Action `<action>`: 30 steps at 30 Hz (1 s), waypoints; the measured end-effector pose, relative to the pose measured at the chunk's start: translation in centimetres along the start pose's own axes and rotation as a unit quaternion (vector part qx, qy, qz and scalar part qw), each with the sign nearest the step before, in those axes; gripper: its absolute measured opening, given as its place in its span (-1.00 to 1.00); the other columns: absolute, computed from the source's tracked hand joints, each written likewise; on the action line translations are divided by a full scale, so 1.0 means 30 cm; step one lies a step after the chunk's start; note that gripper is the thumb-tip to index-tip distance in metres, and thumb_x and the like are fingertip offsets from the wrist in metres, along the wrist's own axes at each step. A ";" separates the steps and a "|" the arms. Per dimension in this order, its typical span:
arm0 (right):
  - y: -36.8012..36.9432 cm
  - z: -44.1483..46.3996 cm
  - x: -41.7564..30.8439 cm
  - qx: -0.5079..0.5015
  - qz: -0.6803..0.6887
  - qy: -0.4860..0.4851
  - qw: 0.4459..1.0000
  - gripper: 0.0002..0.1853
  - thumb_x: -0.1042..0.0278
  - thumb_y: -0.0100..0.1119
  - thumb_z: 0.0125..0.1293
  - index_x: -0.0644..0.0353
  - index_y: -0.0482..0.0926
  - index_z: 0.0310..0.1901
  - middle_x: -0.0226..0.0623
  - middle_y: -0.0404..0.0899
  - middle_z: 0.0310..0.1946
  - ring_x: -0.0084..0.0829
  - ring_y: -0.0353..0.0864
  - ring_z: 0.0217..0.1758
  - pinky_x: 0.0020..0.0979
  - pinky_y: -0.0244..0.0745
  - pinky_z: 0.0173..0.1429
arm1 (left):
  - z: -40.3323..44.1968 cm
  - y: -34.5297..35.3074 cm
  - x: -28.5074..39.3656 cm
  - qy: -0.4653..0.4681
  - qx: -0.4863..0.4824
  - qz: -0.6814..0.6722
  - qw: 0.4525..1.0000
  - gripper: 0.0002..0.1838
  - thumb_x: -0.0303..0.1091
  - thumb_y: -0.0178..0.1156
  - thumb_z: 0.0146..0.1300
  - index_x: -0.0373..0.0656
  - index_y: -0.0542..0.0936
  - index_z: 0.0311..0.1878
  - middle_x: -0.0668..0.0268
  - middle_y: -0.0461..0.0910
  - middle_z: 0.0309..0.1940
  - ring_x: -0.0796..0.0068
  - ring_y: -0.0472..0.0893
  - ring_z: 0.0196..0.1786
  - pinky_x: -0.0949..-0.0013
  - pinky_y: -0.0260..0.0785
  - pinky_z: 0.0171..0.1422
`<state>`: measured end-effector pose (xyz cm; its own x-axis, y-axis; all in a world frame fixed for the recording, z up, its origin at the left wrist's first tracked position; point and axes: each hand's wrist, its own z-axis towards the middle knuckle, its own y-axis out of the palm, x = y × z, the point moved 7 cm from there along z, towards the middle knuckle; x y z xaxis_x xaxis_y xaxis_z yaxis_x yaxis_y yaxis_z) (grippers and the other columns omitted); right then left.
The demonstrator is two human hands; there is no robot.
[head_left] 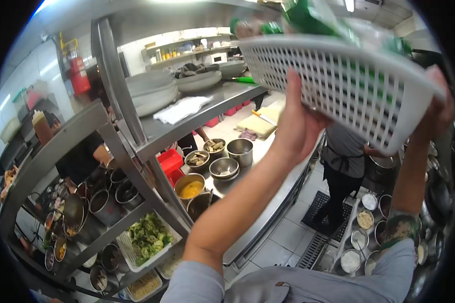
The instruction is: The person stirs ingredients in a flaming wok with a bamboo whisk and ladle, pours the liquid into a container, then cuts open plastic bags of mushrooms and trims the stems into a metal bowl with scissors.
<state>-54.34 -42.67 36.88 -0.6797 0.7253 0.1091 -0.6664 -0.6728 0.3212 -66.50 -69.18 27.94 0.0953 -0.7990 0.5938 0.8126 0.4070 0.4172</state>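
Observation:
Raised high at the upper right is a white plastic basket (pixel 333 65) with slotted sides, tilted down to the right. Green and clear plastic packages (pixel 318 20) stick up out of it; what they contain I cannot make out. My left hand (pixel 303 121) supports the basket from below, its thumb up against the slotted side. At the far right end, my right hand (pixel 440 101) grips the basket's corner, somewhat blurred. Both arms are stretched upward.
A steel shelf (pixel 202 108) on the left carries large grey plates (pixel 151 93) and a white cloth (pixel 183 110). Below stand metal bowls and a pot (pixel 240 151). A co-worker (pixel 341 156) stands ahead in the aisle. Broccoli (pixel 149 237) fills a basket at lower left.

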 end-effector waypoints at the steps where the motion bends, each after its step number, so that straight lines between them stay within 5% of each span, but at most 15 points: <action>1: -0.022 -0.058 -0.062 -0.037 -0.006 -0.018 0.999 -0.23 -0.43 -0.04 0.41 0.35 0.63 -0.19 -0.27 0.58 -0.35 -0.33 0.48 -0.37 -0.30 0.38 -0.25 | -0.053 -0.057 -0.075 -0.025 0.024 -0.035 0.999 0.08 0.64 -0.30 0.31 -0.18 0.24 0.51 0.19 0.45 0.37 0.18 0.47 0.36 -0.05 0.26 0.49; 6: 0.057 -0.374 -0.274 -0.222 0.058 -0.077 0.970 -0.28 -0.48 0.16 0.28 0.19 0.47 -0.49 -0.35 0.45 -0.57 -0.40 0.36 -0.50 -0.30 0.22 -0.35 | -0.361 -0.245 -0.318 -0.086 0.147 -0.200 0.965 0.12 0.68 -0.25 0.26 -0.14 0.18 0.56 0.20 0.36 0.44 0.17 0.37 0.44 -0.02 0.17 0.55; 9: 0.087 -0.607 -0.290 -0.330 0.045 -0.074 0.940 -0.30 -0.52 0.29 0.12 0.09 0.44 -0.55 -0.38 0.44 -0.59 -0.33 0.35 -0.53 -0.28 0.20 -0.35 | -0.523 -0.436 -0.471 -0.073 0.225 -0.264 0.935 -0.03 0.60 -0.06 0.27 -0.03 0.34 0.46 0.27 0.49 0.30 0.20 0.46 0.35 0.02 0.23 0.52; 12: 0.119 -0.835 -0.314 -0.460 -0.019 -0.036 0.887 -0.32 -0.52 0.39 -0.04 0.05 0.46 -0.56 -0.36 0.38 -0.60 -0.25 0.34 -0.52 -0.24 0.21 -0.24 | -0.679 -0.695 -0.635 -0.054 0.276 -0.278 0.919 -0.06 0.61 -0.32 0.34 0.05 0.33 0.49 0.33 0.46 0.33 0.24 0.42 0.38 0.03 0.20 0.52; 14: 0.124 -0.993 -0.291 -0.486 0.004 -0.003 0.874 -0.35 -0.46 0.42 -0.08 0.06 0.47 -0.55 -0.38 0.37 -0.57 -0.23 0.35 -0.47 -0.18 0.22 -0.11 | -0.760 -0.774 -0.679 -0.058 0.342 -0.281 0.895 -0.08 0.60 -0.32 0.35 0.05 0.41 0.42 0.35 0.54 0.21 0.29 0.50 0.25 0.08 0.28 0.45; 15: 0.122 -1.071 -0.272 -0.504 0.010 0.031 0.863 -0.36 -0.44 0.42 -0.08 0.06 0.48 -0.53 -0.38 0.39 -0.54 -0.24 0.37 -0.42 -0.15 0.20 0.01 | -0.793 -0.826 -0.704 -0.044 0.345 -0.284 0.893 -0.25 0.46 -0.11 0.40 0.03 0.51 0.30 0.36 0.60 0.14 0.26 0.54 0.23 0.03 0.36 0.43; 16: 0.124 -1.138 -0.258 -0.518 0.004 0.046 0.854 -0.40 -0.37 0.46 -0.13 0.05 0.48 -0.53 -0.39 0.40 -0.51 -0.24 0.39 -0.38 -0.13 0.20 0.07 | -0.837 -0.878 -0.748 -0.056 0.377 -0.288 0.879 -0.25 0.45 -0.12 0.41 0.01 0.52 0.30 0.34 0.61 0.14 0.23 0.56 0.21 0.02 0.39 0.41; 18: 0.133 -1.262 -0.230 -0.530 0.016 0.067 0.845 -0.44 -0.30 0.50 -0.20 0.03 0.49 -0.52 -0.40 0.39 -0.51 -0.23 0.39 -0.34 -0.11 0.18 0.12 | -0.894 -0.954 -0.800 -0.036 0.394 -0.287 0.872 -0.26 0.42 -0.11 0.42 -0.02 0.51 0.31 0.31 0.60 0.17 0.20 0.57 0.20 0.00 0.39 0.41; 19: 0.140 -1.319 -0.210 -0.545 0.023 0.073 0.835 -0.45 -0.27 0.51 -0.22 0.03 0.50 -0.52 -0.41 0.39 -0.50 -0.24 0.39 -0.33 -0.10 0.17 0.13 | -0.924 -0.991 -0.847 -0.059 0.434 -0.288 0.851 -0.06 0.59 -0.40 0.36 -0.01 0.41 0.40 0.29 0.58 0.15 0.22 0.54 0.21 0.04 0.30 0.44; 24: 0.139 -1.596 -0.087 -0.605 0.051 0.116 0.786 -0.47 -0.24 0.52 -0.25 0.01 0.52 -0.50 -0.43 0.39 -0.46 -0.26 0.41 -0.25 -0.09 0.15 0.16 | -1.011 -1.144 -1.038 -0.051 0.489 -0.315 0.812 -0.46 0.25 -0.04 0.48 0.04 0.56 0.20 0.32 0.66 0.03 0.29 0.65 0.10 0.10 0.58 0.20; 30: 0.144 -1.800 0.087 -0.625 0.095 0.131 0.764 -0.46 -0.21 0.55 -0.28 0.06 0.53 -0.50 -0.38 0.42 -0.34 -0.19 0.42 -0.13 0.01 0.21 0.24 | -0.905 -1.184 -1.004 -0.069 0.519 -0.178 0.833 -0.51 0.12 -0.10 0.55 -0.03 0.55 0.20 0.26 0.66 0.05 0.31 0.65 0.10 0.13 0.56 0.22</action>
<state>-75.55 -51.54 -12.24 -0.7294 0.6531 -0.2035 -0.2084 -0.4955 -0.8432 -82.63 -71.61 -23.45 -0.1717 -0.9216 0.3482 -0.1670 0.3755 0.9116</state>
